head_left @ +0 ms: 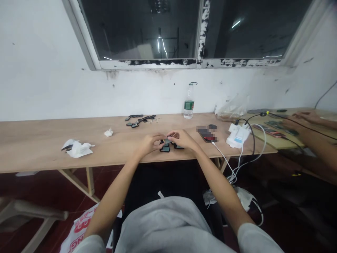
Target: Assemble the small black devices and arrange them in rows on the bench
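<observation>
The long wooden tabletop (pixel 39 140) spans the view. On the floor at 7 o'clock lies a white plastic bag (pixel 79 228) with red letters that are cut off and cannot be read whole. The left hand (pixel 150 143) and right hand (pixel 183 139) reach straight ahead, wrists turned inward, fingertips meeting. Both pinch one small dark part (pixel 166 141) near the tabletop's front edge, with two like parts (pixel 165 149) lying just beneath. At 1 o'clock stands a water bottle (pixel 188 113), its green label (pixel 189 104) too small to read.
</observation>
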A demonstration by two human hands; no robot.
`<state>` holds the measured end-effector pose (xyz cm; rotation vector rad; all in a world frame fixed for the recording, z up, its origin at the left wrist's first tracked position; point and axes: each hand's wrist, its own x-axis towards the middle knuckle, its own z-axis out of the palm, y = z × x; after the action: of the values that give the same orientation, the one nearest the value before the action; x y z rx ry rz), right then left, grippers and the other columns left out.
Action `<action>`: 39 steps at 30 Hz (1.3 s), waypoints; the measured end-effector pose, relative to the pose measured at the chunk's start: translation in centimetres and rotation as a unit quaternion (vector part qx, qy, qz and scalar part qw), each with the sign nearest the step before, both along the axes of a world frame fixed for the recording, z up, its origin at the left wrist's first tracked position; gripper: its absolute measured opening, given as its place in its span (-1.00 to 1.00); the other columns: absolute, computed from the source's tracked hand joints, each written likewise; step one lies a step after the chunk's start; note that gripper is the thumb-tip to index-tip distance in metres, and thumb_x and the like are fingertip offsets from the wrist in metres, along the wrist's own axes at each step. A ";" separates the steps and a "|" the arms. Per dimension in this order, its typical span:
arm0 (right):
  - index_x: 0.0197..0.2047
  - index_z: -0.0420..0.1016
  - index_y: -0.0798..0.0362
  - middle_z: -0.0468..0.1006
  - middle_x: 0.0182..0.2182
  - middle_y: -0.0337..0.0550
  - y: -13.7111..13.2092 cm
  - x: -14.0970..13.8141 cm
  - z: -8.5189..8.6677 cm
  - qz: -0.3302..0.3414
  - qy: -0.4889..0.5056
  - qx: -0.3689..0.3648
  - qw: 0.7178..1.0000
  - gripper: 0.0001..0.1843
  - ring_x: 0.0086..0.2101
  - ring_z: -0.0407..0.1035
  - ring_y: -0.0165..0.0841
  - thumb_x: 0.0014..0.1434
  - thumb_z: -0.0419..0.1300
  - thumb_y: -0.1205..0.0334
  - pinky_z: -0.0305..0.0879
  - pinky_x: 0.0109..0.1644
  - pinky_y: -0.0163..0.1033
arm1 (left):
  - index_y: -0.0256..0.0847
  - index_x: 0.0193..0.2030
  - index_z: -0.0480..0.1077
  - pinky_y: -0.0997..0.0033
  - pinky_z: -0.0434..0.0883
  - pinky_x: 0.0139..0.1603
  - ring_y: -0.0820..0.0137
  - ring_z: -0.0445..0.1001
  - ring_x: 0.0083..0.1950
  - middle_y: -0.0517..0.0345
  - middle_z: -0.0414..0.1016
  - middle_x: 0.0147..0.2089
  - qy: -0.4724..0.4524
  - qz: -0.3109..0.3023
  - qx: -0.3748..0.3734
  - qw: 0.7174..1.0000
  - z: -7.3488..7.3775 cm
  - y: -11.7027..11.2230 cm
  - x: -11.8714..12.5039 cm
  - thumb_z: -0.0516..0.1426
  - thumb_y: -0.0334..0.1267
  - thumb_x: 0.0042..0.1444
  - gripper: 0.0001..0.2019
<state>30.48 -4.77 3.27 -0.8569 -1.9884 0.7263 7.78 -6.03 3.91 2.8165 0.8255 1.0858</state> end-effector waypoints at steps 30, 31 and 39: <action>-0.19 0.60 0.11 0.65 -0.26 -0.04 2.0 1.0 -0.8 -0.113 0.065 -0.001 0.991 -0.77 -0.28 0.51 -0.30 0.16 0.28 0.13 0.43 -0.14 -0.22 | -0.14 0.03 0.54 0.21 0.49 0.16 0.25 0.58 0.06 0.01 0.59 0.09 -0.055 0.048 0.033 0.997 -0.6 1.6 -1.9 0.04 -0.16 0.39 -0.72; -0.21 0.59 0.11 0.65 -0.27 -0.04 2.5 1.7 -1.0 -0.158 0.061 0.015 0.985 -0.79 -0.27 0.50 -0.29 0.16 0.27 0.15 0.42 -0.12 -0.22 | -0.15 0.00 0.54 0.19 0.50 0.14 0.23 0.59 0.04 0.00 0.61 0.04 -0.055 0.065 0.011 0.996 -0.6 2.0 -2.6 0.04 -0.16 0.37 -0.72; -0.27 0.53 0.12 0.61 -0.34 -0.12 6.0 5.6 -4.5 -0.271 -0.074 0.020 0.960 -0.89 -0.36 0.44 -0.34 0.08 0.25 0.32 0.32 -0.21 -0.29 | -0.27 -0.09 0.54 0.09 0.53 0.03 0.16 0.60 -0.07 -0.11 0.62 -0.04 -0.048 0.162 -0.188 0.968 -2.2 5.8 -8.9 0.18 -0.19 0.08 -0.70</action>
<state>36.11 1.26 -1.25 -1.3873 -1.7600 0.3086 -1.08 -0.25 1.69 2.3524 1.3519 0.9586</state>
